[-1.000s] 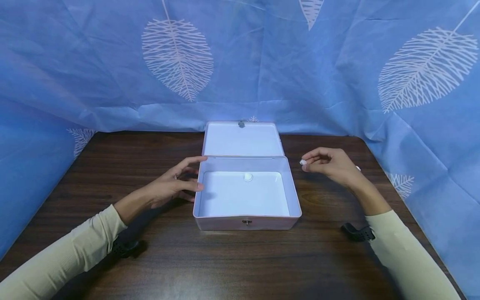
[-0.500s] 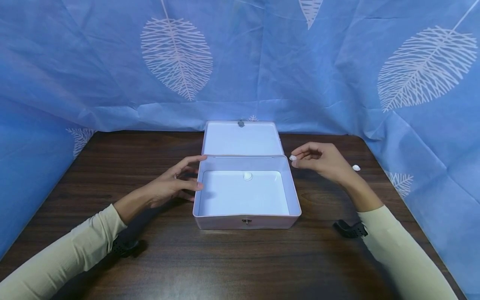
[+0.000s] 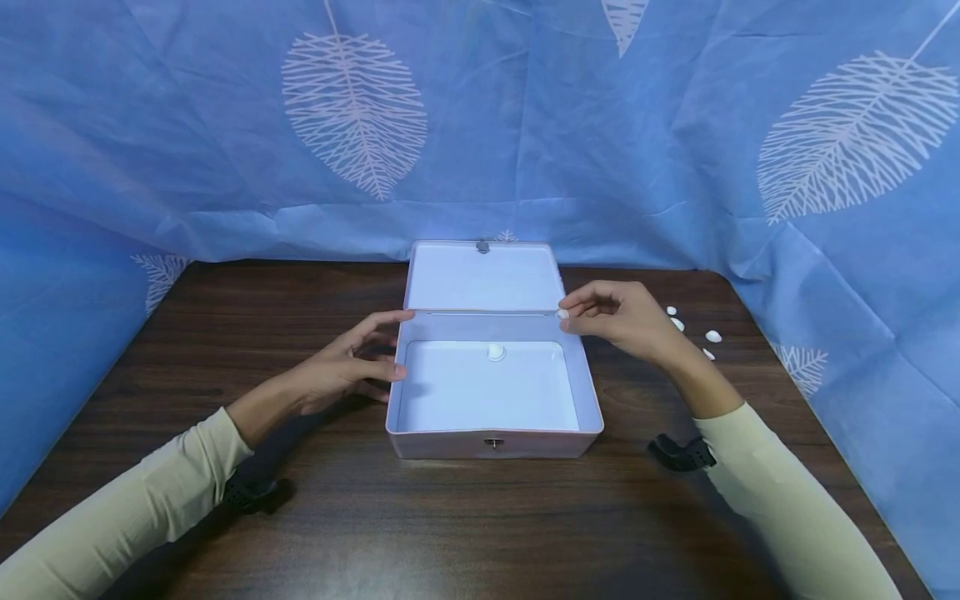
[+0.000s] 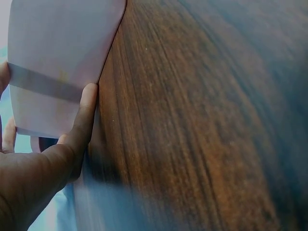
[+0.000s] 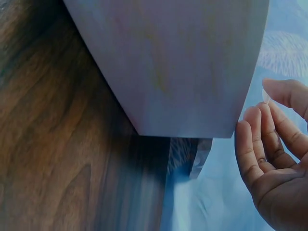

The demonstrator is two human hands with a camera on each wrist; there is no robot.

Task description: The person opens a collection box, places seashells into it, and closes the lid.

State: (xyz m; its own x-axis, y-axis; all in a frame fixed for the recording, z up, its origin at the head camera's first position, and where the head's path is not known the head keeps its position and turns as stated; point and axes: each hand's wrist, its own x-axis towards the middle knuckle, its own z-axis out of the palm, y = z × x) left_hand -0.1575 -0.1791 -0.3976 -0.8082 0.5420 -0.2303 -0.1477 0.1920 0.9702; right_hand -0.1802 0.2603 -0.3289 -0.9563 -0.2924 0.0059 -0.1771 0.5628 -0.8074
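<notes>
A white metal box (image 3: 495, 446) stands on the table, its lid (image 3: 487, 275) tipped back away from the person. My left hand (image 3: 348, 367) rests at the box's left side with loosely spread fingers; in the left wrist view one fingertip (image 4: 89, 94) lies against the side wall near the tabletop. My right hand (image 3: 618, 317) is at the back right corner of the box, pinching a small white shell-like piece (image 3: 562, 314) between thumb and fingers. Mostly covered by the fingertips, that piece (image 5: 265, 96) shows as a pale sliver in the right wrist view. Another small white piece (image 3: 496, 352) lies inside the box.
Several small white pieces (image 3: 713, 337) are scattered on the dark wooden table (image 3: 525, 533) to the right, partly behind the right wrist. A latch (image 3: 493, 443) sits on the box's front. Blue leaf-patterned cloth (image 3: 570, 142) hangs along the back and sides.
My right hand has moved left with the white piece, from beside the box to its back right corner, uncovering more pieces on the table. The left hand and the box have stayed put.
</notes>
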